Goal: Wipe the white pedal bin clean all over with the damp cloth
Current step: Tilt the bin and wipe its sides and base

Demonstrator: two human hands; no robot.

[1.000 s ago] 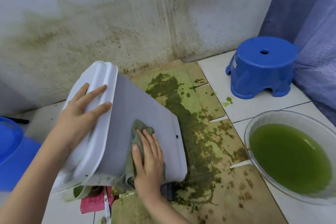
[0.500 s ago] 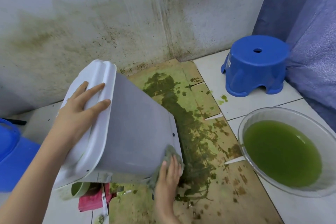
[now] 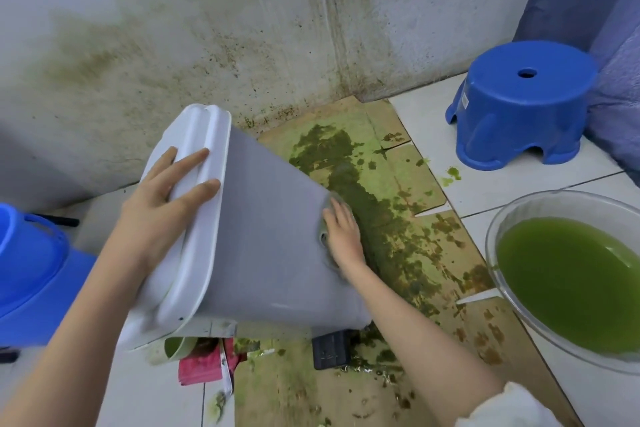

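Note:
The white pedal bin [image 3: 266, 236] is tilted toward me on the floor, its lid end at the upper left and its base at the right. My left hand [image 3: 162, 198] lies flat on the closed lid with straight fingers, steadying it. My right hand [image 3: 343, 236] presses the grey-green damp cloth [image 3: 337, 204] against the bin's base edge at the right. Most of the cloth is hidden under that hand. The black pedal [image 3: 330, 348] sticks out below the bin.
Stained cardboard [image 3: 398, 218] with green muck covers the floor beside the bin. A clear basin of green water [image 3: 568, 281] sits at right, a blue stool [image 3: 519, 104] behind it. A blue bucket [image 3: 31, 263] stands at left. Pink litter [image 3: 201, 364] lies under the lid.
My right hand slid the cloth from the middle of the bin's side down to the near base corner, then up along the base edge. My left hand stayed on the lid.

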